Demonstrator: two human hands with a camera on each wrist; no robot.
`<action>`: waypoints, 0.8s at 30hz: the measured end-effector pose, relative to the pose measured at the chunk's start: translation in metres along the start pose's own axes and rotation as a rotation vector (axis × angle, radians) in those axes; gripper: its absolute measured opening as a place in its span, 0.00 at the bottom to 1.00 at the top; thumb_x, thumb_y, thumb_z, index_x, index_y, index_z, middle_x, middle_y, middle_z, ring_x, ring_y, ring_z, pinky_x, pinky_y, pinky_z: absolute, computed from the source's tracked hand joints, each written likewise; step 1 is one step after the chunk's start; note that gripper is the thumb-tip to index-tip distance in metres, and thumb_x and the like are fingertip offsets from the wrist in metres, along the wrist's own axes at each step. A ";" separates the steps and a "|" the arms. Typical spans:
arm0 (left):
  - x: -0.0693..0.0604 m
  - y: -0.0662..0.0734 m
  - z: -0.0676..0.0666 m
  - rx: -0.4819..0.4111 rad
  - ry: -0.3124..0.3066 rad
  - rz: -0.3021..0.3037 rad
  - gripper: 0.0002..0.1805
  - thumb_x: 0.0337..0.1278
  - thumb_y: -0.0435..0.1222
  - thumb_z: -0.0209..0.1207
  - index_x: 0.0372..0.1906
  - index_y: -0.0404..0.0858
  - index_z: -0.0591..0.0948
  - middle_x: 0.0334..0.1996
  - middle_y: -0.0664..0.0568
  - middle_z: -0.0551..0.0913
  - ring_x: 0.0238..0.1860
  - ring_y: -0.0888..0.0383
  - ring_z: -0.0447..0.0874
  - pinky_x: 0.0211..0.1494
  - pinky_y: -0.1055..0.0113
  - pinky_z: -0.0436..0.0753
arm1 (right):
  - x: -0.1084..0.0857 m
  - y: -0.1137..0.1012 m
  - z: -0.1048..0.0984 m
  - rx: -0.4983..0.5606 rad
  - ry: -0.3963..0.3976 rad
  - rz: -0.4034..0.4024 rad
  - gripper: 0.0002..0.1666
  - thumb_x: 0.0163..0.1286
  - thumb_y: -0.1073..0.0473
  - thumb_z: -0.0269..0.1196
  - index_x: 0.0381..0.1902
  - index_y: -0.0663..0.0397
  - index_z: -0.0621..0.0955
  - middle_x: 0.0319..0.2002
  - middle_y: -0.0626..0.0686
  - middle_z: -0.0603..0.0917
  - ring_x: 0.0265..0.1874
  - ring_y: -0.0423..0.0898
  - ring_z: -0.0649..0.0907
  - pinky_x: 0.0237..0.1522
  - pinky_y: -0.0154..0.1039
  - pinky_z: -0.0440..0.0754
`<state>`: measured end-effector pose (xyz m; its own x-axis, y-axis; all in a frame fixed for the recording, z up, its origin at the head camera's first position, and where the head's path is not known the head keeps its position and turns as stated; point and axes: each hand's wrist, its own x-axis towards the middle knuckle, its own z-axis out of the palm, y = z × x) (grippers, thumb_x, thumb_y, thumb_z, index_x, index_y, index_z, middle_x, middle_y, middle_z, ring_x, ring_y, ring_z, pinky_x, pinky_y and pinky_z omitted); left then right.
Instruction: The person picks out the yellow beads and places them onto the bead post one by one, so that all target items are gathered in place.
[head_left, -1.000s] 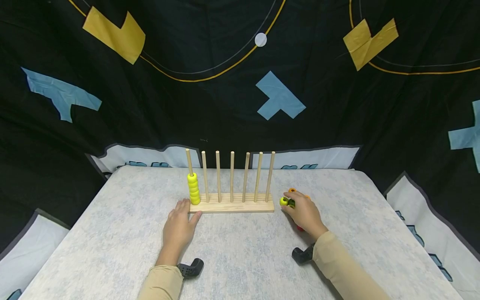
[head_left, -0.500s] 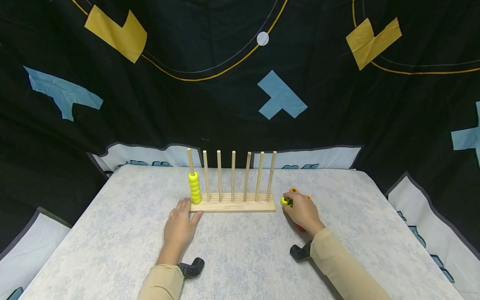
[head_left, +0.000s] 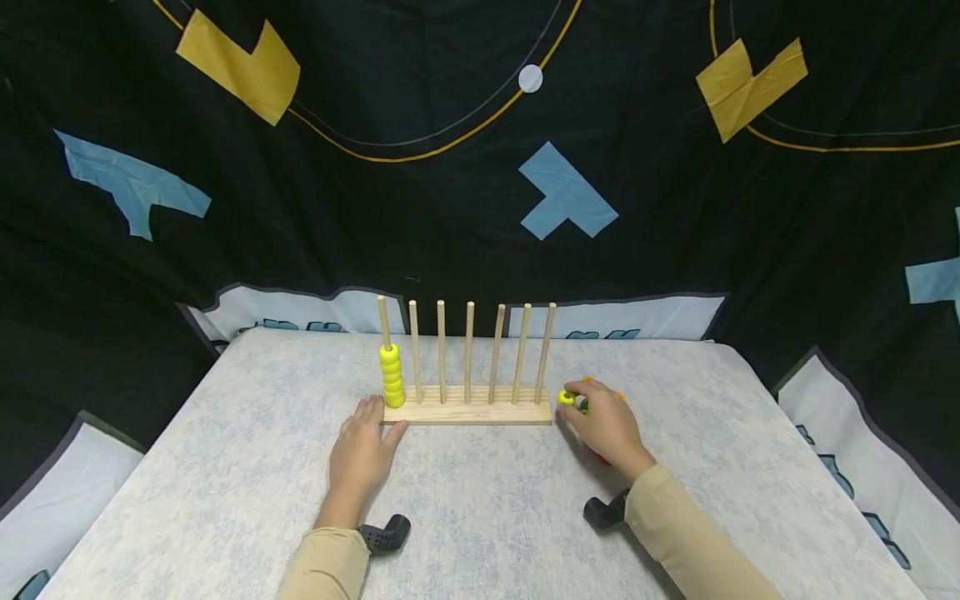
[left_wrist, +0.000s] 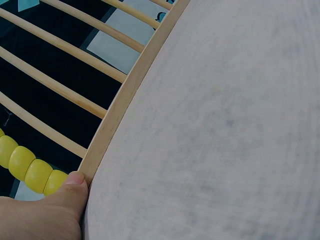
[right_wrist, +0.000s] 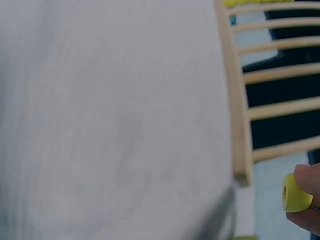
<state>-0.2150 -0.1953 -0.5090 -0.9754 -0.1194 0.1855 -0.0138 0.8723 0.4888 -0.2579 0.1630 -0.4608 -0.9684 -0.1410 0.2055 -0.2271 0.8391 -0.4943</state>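
A wooden peg rack (head_left: 467, 412) with a row of upright pegs stands on the table. Yellow beads (head_left: 392, 377) are stacked on its leftmost peg; the other pegs carry none. At the rack's front left corner, my left hand (head_left: 362, 454) holds the base, its thumb (left_wrist: 75, 182) against the front edge. To the right of the rack, my right hand (head_left: 609, 427) pinches a single yellow bead (right_wrist: 296, 194) between thumb and fingers. Beneath that hand are a dark green bead (head_left: 582, 403), orange beads (head_left: 621, 396) and a bit of red (head_left: 602, 459), mostly hidden.
The pale tabletop (head_left: 480, 517) stretches out in front of the rack. A black cloth with tape shapes (head_left: 465, 225) hangs behind the table. Each wrist wears a black camera mount (head_left: 386, 533) that sticks out inward.
My right hand has shifted slightly, and the yellow bead in its fingers sits a little higher and closer to the rack. My left hand stays at the rack's corner.
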 end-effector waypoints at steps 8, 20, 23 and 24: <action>0.000 0.001 0.000 0.001 -0.004 -0.003 0.39 0.71 0.51 0.54 0.74 0.28 0.61 0.74 0.34 0.62 0.77 0.38 0.55 0.80 0.45 0.54 | -0.010 -0.035 -0.015 0.091 0.073 -0.083 0.23 0.62 0.45 0.71 0.53 0.48 0.85 0.50 0.48 0.87 0.52 0.50 0.85 0.51 0.51 0.85; -0.001 0.001 0.000 -0.003 -0.009 -0.009 0.39 0.71 0.50 0.54 0.74 0.28 0.61 0.74 0.35 0.62 0.77 0.38 0.55 0.80 0.45 0.54 | -0.007 -0.086 -0.017 0.233 0.062 -0.177 0.21 0.61 0.47 0.73 0.50 0.46 0.87 0.47 0.43 0.87 0.47 0.44 0.85 0.43 0.41 0.84; -0.001 0.001 0.000 -0.008 -0.006 -0.010 0.39 0.71 0.51 0.55 0.74 0.28 0.61 0.74 0.35 0.62 0.77 0.38 0.55 0.80 0.45 0.54 | -0.004 -0.098 -0.015 0.256 0.062 -0.195 0.20 0.61 0.47 0.73 0.50 0.45 0.87 0.47 0.42 0.87 0.47 0.45 0.85 0.42 0.41 0.84; -0.001 0.001 0.000 -0.009 -0.005 -0.011 0.39 0.71 0.51 0.55 0.74 0.28 0.61 0.74 0.35 0.62 0.77 0.39 0.55 0.80 0.45 0.54 | -0.002 -0.101 -0.015 0.266 0.063 -0.202 0.20 0.61 0.47 0.73 0.49 0.45 0.87 0.47 0.42 0.87 0.46 0.44 0.85 0.42 0.41 0.84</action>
<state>-0.2145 -0.1942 -0.5089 -0.9763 -0.1263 0.1758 -0.0223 0.8665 0.4987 -0.2312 0.0861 -0.3991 -0.8947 -0.2511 0.3694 -0.4408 0.6296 -0.6398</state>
